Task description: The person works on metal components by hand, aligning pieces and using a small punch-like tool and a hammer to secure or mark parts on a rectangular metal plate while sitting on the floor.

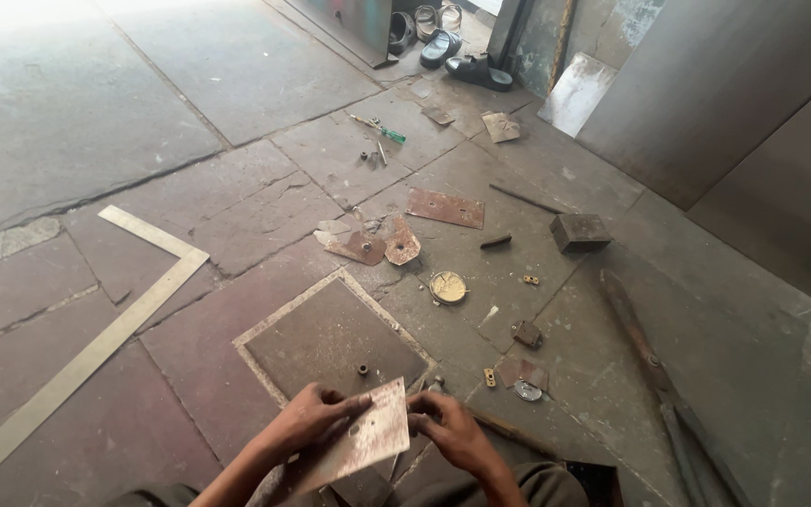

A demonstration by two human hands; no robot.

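Low in the frame, the left hand (316, 415) and right hand (451, 430) each pinch an edge of a thin, pale metal plate (363, 443), holding it tilted above the stone floor (68, 122). Just above lie a square slab (330, 340), a round tin (448, 286) and rusty plates (445, 207); a steel square (96, 343) sits left.

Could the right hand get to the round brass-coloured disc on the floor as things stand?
Probably yes, once it lets go. The right hand grips the edge of the metal plate together with the left hand. The round disc lies ahead on bare floor, and nothing stands between them.
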